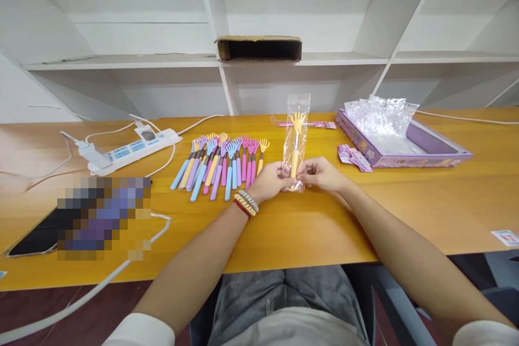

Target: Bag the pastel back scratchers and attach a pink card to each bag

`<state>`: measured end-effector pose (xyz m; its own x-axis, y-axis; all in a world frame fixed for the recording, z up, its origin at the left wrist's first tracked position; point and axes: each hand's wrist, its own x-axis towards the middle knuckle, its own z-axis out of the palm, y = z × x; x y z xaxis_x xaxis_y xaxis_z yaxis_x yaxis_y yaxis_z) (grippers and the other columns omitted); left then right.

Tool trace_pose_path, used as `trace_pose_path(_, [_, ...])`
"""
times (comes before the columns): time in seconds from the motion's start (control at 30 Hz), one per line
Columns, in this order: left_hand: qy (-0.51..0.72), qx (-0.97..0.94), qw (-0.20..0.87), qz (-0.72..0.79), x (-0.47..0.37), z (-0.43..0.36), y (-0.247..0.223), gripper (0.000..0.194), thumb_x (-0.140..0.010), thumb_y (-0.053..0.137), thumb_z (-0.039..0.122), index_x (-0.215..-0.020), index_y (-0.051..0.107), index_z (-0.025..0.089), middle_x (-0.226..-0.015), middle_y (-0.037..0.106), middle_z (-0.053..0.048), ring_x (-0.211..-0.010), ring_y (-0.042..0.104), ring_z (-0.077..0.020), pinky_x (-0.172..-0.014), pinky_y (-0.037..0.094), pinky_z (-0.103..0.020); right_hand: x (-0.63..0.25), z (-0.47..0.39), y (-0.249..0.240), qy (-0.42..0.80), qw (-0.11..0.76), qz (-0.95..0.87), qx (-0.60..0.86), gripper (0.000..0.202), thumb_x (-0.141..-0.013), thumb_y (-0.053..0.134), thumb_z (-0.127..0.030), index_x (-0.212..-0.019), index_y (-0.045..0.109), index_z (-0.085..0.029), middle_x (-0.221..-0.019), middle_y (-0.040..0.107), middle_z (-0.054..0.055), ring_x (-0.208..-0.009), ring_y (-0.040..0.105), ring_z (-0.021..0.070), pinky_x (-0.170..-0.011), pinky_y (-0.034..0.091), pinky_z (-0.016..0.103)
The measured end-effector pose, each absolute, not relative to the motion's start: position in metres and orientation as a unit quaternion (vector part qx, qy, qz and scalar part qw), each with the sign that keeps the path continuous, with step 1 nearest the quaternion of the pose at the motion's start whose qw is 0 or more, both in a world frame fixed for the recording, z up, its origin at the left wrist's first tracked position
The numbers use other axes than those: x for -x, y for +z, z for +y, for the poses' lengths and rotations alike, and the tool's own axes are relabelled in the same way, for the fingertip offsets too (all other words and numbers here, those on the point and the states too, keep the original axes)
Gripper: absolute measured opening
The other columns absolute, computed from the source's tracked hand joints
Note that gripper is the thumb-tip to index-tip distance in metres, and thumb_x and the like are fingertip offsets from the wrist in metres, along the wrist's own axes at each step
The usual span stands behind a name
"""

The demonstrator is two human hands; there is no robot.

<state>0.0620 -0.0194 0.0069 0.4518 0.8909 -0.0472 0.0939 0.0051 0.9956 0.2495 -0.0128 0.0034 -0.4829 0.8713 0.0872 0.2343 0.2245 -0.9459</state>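
White cubby shelving, glossy wooden table, dark reddish floor

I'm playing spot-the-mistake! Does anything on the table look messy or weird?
Nothing looks spilled or broken. A bit messy: crinkled clear plastic bags stick up above the rim of the open purple cardboard box, and small pink-and-purple printed cards overlap beside it at uneven angles.

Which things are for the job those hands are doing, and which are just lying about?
Probably for the job:
yellow hand-topped stick in a clear bag, held by the left hand and right hand
loose colourful sticks
purple tray with more clear bags
small printed cards

Probably just lying about:
power strip
dark, phone-like slab
cardboard box on the shelf
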Motion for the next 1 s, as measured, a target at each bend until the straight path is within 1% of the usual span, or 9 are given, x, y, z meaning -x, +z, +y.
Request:
trace_pose_path(0.07, [0.323,-0.624,0.599,0.383,-0.061,-0.019,0.007,0.035,-0.061,0.077,0.023,-0.081,0.049,0.012,-0.068,0.057,-0.001,-0.058,0.058,-0.0104,-0.054,0.048,-0.025,-0.251,-0.012,0.006,0.502,0.343,-0.696,0.381,0.021,-0.068,0.067,-0.032,-0.073,0.059,-0.013,-0.054,0.054,-0.003,-0.046,0.047,0.0072,-0.046,0.035,0.021])
trace_pose_path(0.17, [0.29,-0.633,0.631,0.343,-0.059,-0.019,0.006,0.033,-0.062,0.075,0.022,-0.082,0.05,0.013,-0.072,0.058,-0.002,-0.064,0.06,-0.0121,-0.059,0.05,-0.027,-0.254,-0.007,0.009,0.506,0.418,-0.639,0.401,0.026,-0.069,0.067,-0.037,-0.077,0.057,-0.014,-0.056,0.056,-0.002,-0.046,0.049,0.0085,-0.042,0.033,0.021])
trace_pose_path(0.27, [0.241,-0.665,0.634,0.311,-0.057,-0.02,0.007,0.031,-0.063,0.074,0.022,-0.084,0.053,0.012,-0.076,0.06,-0.004,-0.07,0.06,-0.0136,-0.064,0.049,-0.027,-0.258,-0.003,0.01,0.495,0.505,-0.562,0.428,0.027,-0.07,0.067,-0.04,-0.071,0.054,-0.016,-0.053,0.053,-0.003,-0.042,0.046,0.0079,-0.038,0.031,0.021])
trace_pose_path(0.33, [0.219,-0.697,0.609,0.311,-0.056,-0.021,0.008,0.032,-0.063,0.073,0.024,-0.086,0.054,0.012,-0.077,0.061,-0.004,-0.071,0.06,-0.0139,-0.064,0.048,-0.026,-0.26,-0.001,0.009,0.5,0.527,-0.539,0.425,0.028,-0.068,0.069,-0.039,-0.068,0.054,-0.015,-0.054,0.053,-0.003,-0.041,0.044,0.0068,-0.038,0.031,0.021])
trace_pose_path(0.5, [0.179,-0.744,0.552,0.33,-0.055,-0.022,0.008,0.033,-0.064,0.072,0.026,-0.089,0.055,0.013,-0.079,0.059,-0.003,-0.068,0.056,-0.0124,-0.061,0.045,-0.025,-0.26,-0.002,0.006,0.534,0.503,-0.552,0.396,0.026,-0.064,0.074,-0.034,-0.067,0.058,-0.014,-0.054,0.055,-0.002,-0.041,0.046,0.0072,-0.038,0.034,0.021])
trace_pose_path(0.63, [0.228,-0.73,0.554,0.328,-0.056,-0.022,0.008,0.043,-0.067,0.07,0.028,-0.103,0.053,0.014,-0.089,0.059,-0.006,-0.077,0.056,-0.0139,-0.066,0.045,-0.027,-0.254,-0.004,0.002,0.573,0.451,-0.579,0.364,0.027,-0.064,0.073,-0.035,-0.069,0.059,-0.012,-0.056,0.057,0.0,-0.042,0.048,0.0082,-0.037,0.036,0.021])
trace_pose_path(0.73, [0.259,-0.691,0.567,0.367,-0.057,-0.021,0.007,0.044,-0.073,0.065,0.034,-0.109,0.05,0.015,-0.09,0.058,-0.006,-0.076,0.056,-0.0136,-0.065,0.045,-0.027,-0.249,-0.005,-0.004,0.6,0.407,-0.59,0.354,0.029,-0.064,0.073,-0.036,-0.073,0.06,-0.011,-0.058,0.06,0.001,-0.043,0.05,0.0089,-0.037,0.038,0.021])
trace_pose_path(0.83, [0.308,-0.64,0.569,0.414,-0.059,-0.019,0.006,0.045,-0.073,0.066,0.03,-0.111,0.047,0.016,-0.093,0.058,-0.007,-0.075,0.057,-0.0127,-0.061,0.045,-0.025,-0.245,-0.007,-0.006,0.614,0.383,-0.594,0.353,0.03,-0.064,0.073,-0.038,-0.071,0.059,-0.011,-0.055,0.058,0.0,-0.04,0.047,0.0072,-0.035,0.034,0.019])
trace_pose_path(1.0, [0.397,-0.541,0.606,0.427,-0.065,-0.018,0.009,0.037,-0.074,0.063,0.023,-0.106,0.047,0.016,-0.09,0.059,-0.005,-0.078,0.059,-0.0131,-0.061,0.046,-0.023,-0.243,-0.009,-0.002,0.612,0.356,-0.608,0.36,0.031,-0.063,0.074,-0.037,-0.074,0.059,-0.012,-0.057,0.056,-0.002,-0.041,0.041,0.0042,-0.037,0.027,0.018])
